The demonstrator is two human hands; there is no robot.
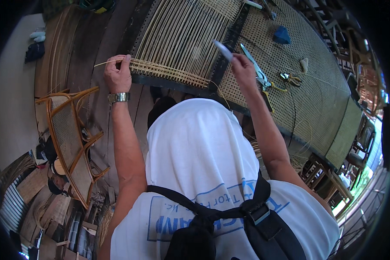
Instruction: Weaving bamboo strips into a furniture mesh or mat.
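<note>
A dark frame (138, 79) strung with many long strands of cane lies in front of me, and crosswise strips are woven through its near end. My left hand (118, 74), wearing a metal watch, pinches a thin cane strip (101, 63) at the frame's left near corner. The strip's loose end sticks out past the fingers to the left. My right hand (244, 71) is closed round a knife (222, 50), its pale blade pointing up and left over the right rail. The blade is smeared by motion, and its handle is hidden in the fist.
On a woven cane panel (316, 104) to the right lie a long-bladed cutting tool (255, 67), yellow-handled pliers (294, 79) and a blue lump (282, 35). A rattan chair (69, 134) stands on its side at the left. More wooden furniture lines the far right.
</note>
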